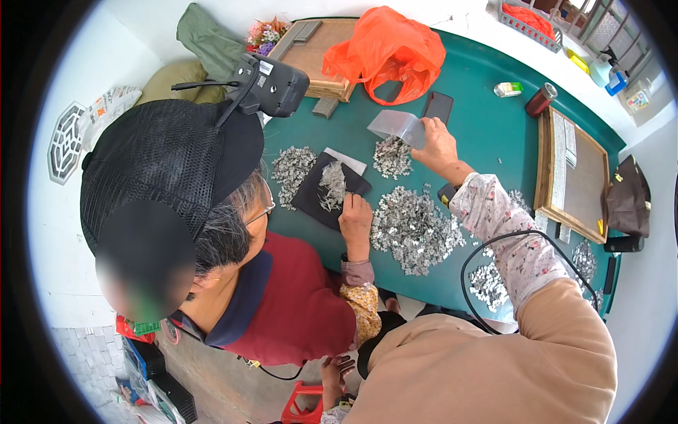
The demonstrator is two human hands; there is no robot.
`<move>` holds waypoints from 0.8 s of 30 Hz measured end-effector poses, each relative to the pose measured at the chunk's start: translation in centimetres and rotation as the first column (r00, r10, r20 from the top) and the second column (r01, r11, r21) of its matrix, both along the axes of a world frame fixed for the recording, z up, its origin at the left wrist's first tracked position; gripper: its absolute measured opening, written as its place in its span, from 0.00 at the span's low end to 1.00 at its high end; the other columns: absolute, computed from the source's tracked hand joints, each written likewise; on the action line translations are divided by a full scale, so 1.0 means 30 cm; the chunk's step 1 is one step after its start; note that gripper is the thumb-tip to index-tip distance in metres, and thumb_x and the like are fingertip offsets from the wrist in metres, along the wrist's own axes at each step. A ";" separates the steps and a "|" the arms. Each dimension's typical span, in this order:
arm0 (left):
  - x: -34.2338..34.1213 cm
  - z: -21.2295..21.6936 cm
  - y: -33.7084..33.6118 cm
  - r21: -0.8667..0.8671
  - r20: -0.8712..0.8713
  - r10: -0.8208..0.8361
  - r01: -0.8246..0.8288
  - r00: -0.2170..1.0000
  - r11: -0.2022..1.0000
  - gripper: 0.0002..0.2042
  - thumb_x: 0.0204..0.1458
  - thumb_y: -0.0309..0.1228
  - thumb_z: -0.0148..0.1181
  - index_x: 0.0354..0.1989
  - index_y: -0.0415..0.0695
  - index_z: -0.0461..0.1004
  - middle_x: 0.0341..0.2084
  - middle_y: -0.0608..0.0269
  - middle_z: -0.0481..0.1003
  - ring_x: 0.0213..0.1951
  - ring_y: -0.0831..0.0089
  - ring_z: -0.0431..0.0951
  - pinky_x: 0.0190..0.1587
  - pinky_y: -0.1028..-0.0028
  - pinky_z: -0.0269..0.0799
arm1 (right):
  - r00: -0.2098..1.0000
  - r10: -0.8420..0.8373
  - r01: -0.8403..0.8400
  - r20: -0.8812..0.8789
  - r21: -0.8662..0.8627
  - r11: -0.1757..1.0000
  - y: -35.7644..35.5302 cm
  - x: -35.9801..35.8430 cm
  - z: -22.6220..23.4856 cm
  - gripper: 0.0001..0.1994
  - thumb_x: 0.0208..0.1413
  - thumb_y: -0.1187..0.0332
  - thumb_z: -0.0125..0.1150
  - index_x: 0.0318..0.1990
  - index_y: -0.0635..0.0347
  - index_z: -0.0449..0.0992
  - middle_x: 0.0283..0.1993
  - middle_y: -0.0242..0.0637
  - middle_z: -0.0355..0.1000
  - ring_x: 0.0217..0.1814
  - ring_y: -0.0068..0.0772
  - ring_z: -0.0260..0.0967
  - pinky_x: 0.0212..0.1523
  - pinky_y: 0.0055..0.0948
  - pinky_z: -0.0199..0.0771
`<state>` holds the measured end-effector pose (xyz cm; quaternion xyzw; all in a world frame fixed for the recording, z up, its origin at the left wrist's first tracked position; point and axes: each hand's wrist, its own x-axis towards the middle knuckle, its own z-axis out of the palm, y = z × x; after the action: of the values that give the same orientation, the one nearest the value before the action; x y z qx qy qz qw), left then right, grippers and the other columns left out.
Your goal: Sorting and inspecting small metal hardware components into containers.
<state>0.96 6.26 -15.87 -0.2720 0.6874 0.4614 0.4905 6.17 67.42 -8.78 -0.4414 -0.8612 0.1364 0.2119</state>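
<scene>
Sorting small silver pieces on a green counter (pixel 487 120).

The right hand (pixel 438 147) is closed around a clear plastic bag (pixel 399 127) just above a small silver pile (pixel 392 157). The left hand cannot be seen. A co-worker's hand (pixel 357 220) rests beside a black sheet (pixel 326 191), with the big pile (pixel 413 227) below the right hand.

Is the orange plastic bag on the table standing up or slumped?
Slumped: the orange plastic bag lies crumpled against the wooden tray.
</scene>
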 end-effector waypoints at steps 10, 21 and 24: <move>0.019 0.057 -0.038 0.029 -0.041 0.011 -0.010 0.999 1.000 0.11 0.54 0.25 0.47 0.44 0.33 0.65 0.35 0.44 0.76 0.32 0.54 0.81 0.31 0.63 0.80 | 0.959 0.272 -0.280 0.085 0.103 0.954 -0.057 -0.036 0.022 0.36 0.34 0.70 0.71 0.55 0.62 0.61 0.52 0.44 0.63 0.56 0.47 0.62 0.49 0.38 0.73; -0.001 0.026 -0.076 0.032 -0.027 0.014 -0.013 1.000 0.999 0.11 0.54 0.26 0.48 0.44 0.34 0.66 0.36 0.44 0.76 0.32 0.53 0.81 0.31 0.63 0.80 | 0.947 0.310 -0.320 0.083 0.174 0.931 -0.066 -0.027 0.065 0.37 0.34 0.72 0.71 0.56 0.63 0.59 0.54 0.46 0.61 0.58 0.48 0.60 0.52 0.39 0.72; -0.008 0.059 -0.053 0.021 -0.019 -0.001 0.001 1.000 1.000 0.11 0.56 0.28 0.48 0.45 0.37 0.67 0.35 0.49 0.76 0.31 0.60 0.80 0.30 0.68 0.77 | 0.974 0.226 -0.218 -0.017 0.195 0.956 -0.075 -0.020 0.072 0.37 0.35 0.70 0.71 0.56 0.62 0.60 0.54 0.46 0.62 0.57 0.50 0.62 0.53 0.40 0.70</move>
<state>0.71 4.66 -14.09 -0.2620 0.6872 0.4711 0.4870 5.58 65.16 -6.63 -0.3166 -0.9102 0.0842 0.2534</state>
